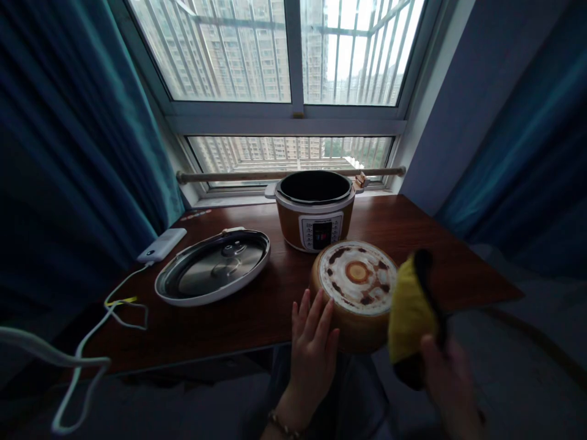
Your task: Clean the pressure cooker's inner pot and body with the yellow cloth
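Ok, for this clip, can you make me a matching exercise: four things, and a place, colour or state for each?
1. Cooker
2. Lid
3. Cloth
4. Pot

A. Yellow and dark, held in the right hand
B. Base up, left hand against its side
C. Lying with shiny inside up
D. Standing upright, uncovered

Pairs: 1-D, 2-C, 3-A, 4-B

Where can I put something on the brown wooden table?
The biggest free patch on the table is between the brown-and-white round cooker and its right edge. A smaller gap separates the silver, white-rimmed round lid from the golden-brown upturned pot. It's crowded between pot and cooker, and left, around the white cable.
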The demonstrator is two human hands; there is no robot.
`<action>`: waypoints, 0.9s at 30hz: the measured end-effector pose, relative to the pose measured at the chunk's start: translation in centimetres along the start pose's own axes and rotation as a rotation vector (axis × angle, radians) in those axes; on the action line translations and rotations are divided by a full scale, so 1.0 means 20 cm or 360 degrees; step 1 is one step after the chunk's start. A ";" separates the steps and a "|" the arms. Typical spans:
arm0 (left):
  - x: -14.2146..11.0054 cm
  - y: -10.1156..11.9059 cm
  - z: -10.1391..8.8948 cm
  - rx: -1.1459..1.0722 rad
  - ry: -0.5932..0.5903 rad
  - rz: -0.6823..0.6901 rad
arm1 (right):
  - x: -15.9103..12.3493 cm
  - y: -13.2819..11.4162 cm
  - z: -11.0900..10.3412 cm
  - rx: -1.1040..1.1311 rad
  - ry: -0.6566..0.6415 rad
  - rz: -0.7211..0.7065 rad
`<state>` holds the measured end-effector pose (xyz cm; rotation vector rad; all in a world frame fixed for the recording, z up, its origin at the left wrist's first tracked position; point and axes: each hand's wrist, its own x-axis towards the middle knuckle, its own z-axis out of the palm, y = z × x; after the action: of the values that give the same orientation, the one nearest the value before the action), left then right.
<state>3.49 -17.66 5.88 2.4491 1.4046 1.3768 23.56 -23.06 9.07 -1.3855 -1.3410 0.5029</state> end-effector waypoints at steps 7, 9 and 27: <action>0.01 -0.02 0.11 0.0145 -0.0175 0.0179 | 0.10 -0.01 0.26 -0.0901 -0.0159 -0.0839; 0.01 -0.03 0.11 0.0123 -0.0156 0.0181 | 0.10 0.02 0.26 -0.1011 -0.0163 -0.0929; 0.05 -0.09 0.12 -0.0173 -0.0142 0.0194 | 0.58 0.36 0.01 -0.0014 -0.0115 -0.0052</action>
<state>4.21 -14.92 4.38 2.5286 1.1483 1.3083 29.59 -11.02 7.03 -1.3616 -1.4239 0.5298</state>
